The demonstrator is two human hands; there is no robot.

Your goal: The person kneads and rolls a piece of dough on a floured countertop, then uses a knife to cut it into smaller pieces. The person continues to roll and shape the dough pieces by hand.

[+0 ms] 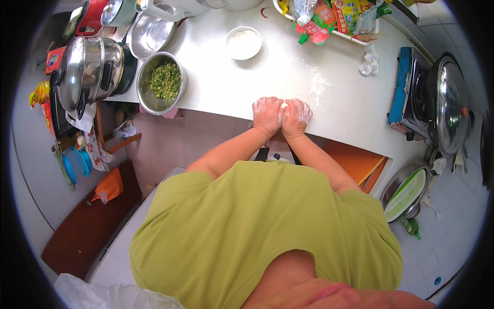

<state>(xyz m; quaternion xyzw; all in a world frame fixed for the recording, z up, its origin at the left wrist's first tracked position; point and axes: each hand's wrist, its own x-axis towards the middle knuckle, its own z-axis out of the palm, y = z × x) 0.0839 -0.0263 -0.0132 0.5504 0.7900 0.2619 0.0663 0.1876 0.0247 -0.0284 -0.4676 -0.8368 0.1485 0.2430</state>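
Observation:
Side by side at the front edge of the white countertop, my left hand and my right hand touch or nearly touch, fingers bent and pointing away from me. White powder coats both. A small pale patch, possibly dough, shows between them; what lies under the palms is hidden. Beyond them stands a white bowl holding white powder, likely flour. More powder is scattered on the counter to the right. A steel pot at the left holds a chopped green filling.
An empty steel basin and a steel steamer pot crowd the left. At the back right is a white basket of food packets, with a crumpled plastic bag near it. A portable gas stove bears a lidded pan at the far right.

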